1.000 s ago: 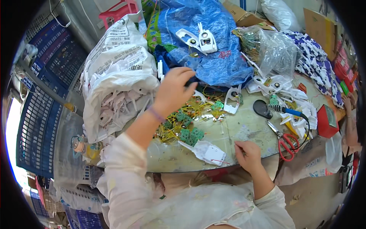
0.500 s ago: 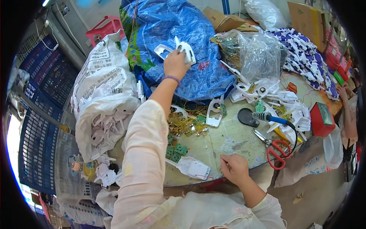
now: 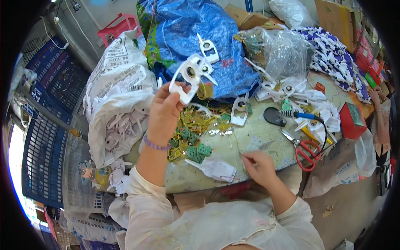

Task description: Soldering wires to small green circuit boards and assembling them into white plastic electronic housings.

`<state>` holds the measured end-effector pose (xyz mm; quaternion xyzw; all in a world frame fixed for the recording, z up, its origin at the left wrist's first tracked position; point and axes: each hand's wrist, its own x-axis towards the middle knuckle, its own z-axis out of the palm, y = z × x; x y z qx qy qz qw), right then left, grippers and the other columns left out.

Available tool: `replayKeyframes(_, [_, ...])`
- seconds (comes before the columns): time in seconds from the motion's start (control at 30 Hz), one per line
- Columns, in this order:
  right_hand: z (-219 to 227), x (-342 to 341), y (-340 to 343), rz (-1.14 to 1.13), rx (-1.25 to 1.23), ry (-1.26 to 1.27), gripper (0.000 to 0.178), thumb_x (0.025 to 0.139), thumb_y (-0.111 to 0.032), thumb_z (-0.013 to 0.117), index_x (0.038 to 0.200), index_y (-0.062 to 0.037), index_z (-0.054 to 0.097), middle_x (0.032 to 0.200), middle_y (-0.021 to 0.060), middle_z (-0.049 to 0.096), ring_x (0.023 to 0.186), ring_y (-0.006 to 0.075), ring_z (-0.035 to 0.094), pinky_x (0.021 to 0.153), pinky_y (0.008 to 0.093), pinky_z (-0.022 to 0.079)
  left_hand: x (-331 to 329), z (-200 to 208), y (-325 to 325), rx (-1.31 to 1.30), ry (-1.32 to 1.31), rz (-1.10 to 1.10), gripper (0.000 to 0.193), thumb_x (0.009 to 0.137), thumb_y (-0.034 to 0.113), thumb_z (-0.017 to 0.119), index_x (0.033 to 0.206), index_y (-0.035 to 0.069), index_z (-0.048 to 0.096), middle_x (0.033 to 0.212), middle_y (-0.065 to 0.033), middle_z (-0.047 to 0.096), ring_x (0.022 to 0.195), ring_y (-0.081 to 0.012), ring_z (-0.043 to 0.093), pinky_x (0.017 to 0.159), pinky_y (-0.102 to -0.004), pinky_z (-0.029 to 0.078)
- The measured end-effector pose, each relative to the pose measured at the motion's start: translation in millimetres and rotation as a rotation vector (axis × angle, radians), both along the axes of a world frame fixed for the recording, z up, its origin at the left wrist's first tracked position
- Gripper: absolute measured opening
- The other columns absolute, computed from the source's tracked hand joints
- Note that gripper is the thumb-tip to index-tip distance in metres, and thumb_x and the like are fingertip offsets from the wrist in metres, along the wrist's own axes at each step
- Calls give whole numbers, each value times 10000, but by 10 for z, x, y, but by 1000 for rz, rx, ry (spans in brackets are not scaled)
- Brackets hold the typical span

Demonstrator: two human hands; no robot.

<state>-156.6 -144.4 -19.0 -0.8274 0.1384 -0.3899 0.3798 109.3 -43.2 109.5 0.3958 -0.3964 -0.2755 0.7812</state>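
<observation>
A white plastic housing piece (image 3: 188,79) with a round hole near its upper end sits just left of the frame's centre, in the upper half, lifted clear of the table. The left hand (image 3: 166,111) holds it from below, fingers curled closed around its lower end, with a purple band at the wrist. Right behind the piece, at the top centre of the frame, rises a blue woven sack (image 3: 196,37), and another white housing (image 3: 208,49) lies on its slope.

Lower and to the right of centre, the right hand (image 3: 260,166) rests at the near edge of the round table (image 3: 250,141). Its fingers are drawn together in a pinch, but what they grip, if anything, is too small to tell. Just left of this hand lies a flat white piece (image 3: 214,168) on the table edge. Between the two hands, a heap of small green circuit boards (image 3: 193,150) with yellow wires spreads over the tabletop.

Right of centre lie a soldering iron with a blue handle (image 3: 300,115) and, below it, scissors with red handles (image 3: 306,152). A red box (image 3: 352,121) stands further right. A clear plastic bag (image 3: 275,50) sits in the upper right, and a white printed sack (image 3: 118,87) full of white parts fills the left of the frame, beside blue crates (image 3: 46,141) at the far left.
</observation>
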Motion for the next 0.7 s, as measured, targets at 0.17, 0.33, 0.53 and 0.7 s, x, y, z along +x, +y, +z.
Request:
replayKeyframes(0.17, [344, 282, 27, 413, 956, -94, 337, 940, -228, 562, 1206, -22, 542, 1089, 82, 626, 963, 205, 623, 790, 316, 505, -433, -428, 330, -41, 267, -252, 415, 845, 159, 687, 1185, -12, 521, 1215, -149, 571, 1174, -285, 554, 983, -393, 473])
replayKeyframes(0.33, [440, 469, -13, 782, 1476, -223, 427, 950, -250, 554, 1294, -18, 455, 1125, 88, 606, 973, 181, 612, 761, 290, 509, -740, -684, 409, 23, 216, -211, 447, 786, 91, 727, 1178, 9, 528, 1205, -116, 579, 1188, -277, 539, 1026, -406, 415])
replayKeyframes(0.53, [242, 375, -112, 428, 1346, -328, 302, 864, -62, 658, 1140, -24, 542, 934, 26, 610, 802, 97, 583, 656, 230, 456, -773, -911, 405, 287, 163, -134, 486, 782, 26, 714, 1226, 9, 517, 1126, -78, 615, 1023, -175, 602, 903, -308, 482])
replayKeyframes(0.7, [248, 440, -256, 309, 1122, -275, 270, 859, -80, 673, 1099, -34, 560, 940, 22, 616, 804, 88, 571, 691, 236, 458, -860, -935, 194, 565, 123, -122, 432, 825, 82, 711, 1199, -20, 522, 1001, -73, 639, 899, -121, 616, 780, -251, 507])
